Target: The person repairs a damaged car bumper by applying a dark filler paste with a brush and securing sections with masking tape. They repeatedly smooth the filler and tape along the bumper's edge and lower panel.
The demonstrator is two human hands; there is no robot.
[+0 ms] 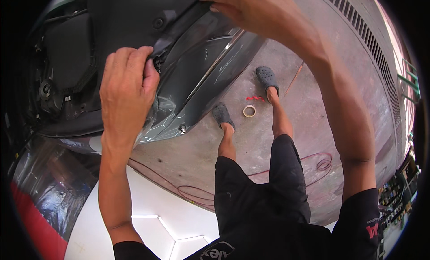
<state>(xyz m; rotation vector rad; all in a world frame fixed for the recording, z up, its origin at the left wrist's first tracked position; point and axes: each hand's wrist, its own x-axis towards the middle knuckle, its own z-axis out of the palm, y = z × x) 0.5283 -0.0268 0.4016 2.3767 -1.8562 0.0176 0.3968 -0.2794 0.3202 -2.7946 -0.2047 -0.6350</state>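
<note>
A long black strip [179, 31] runs along the edge of a dark grey car body [210, 76], beside its dark bay. My left hand [127, 83] is closed at the strip's lower end, thumb pressed against the fingers. At the upper end, my right hand [255, 11] pinches the strip between thumb and fingers, partly cut off by the top of the view. A black round-centred fitting [158, 23] sits just beside the strip. Near my left wrist, clear plastic film [150, 121] clings around the car's corner.
On the floor between my shoes lie a tape roll [249, 111] and red scraps [255, 98]. A thin stick [294, 78] is farther right. A red hose [324, 161] loops behind my legs. Black engine covers [67, 58] fill the left; a floor grate [371, 45] curves at right.
</note>
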